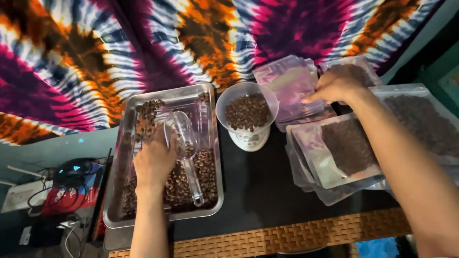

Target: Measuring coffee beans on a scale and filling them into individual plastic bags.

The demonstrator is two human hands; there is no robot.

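Note:
My left hand [154,162] rests in a metal tray [168,95] of brown coffee beans [206,168], beside a clear plastic scoop [184,143] that lies in the tray; whether the fingers touch the scoop is unclear. My right hand [337,85] reaches to the back and touches the top of a stack of empty clear pouches [287,86]. Between the hands, a white bowl [224,102] of beans sits on a small white scale [249,139].
Filled clear pouches of beans [349,145] lie overlapped at the right, with another [420,119] further right. A tie-dye cloth [86,57] hangs behind. Cables and a dark device [71,172] lie at lower left. A woven mat edge [287,236] runs along the front.

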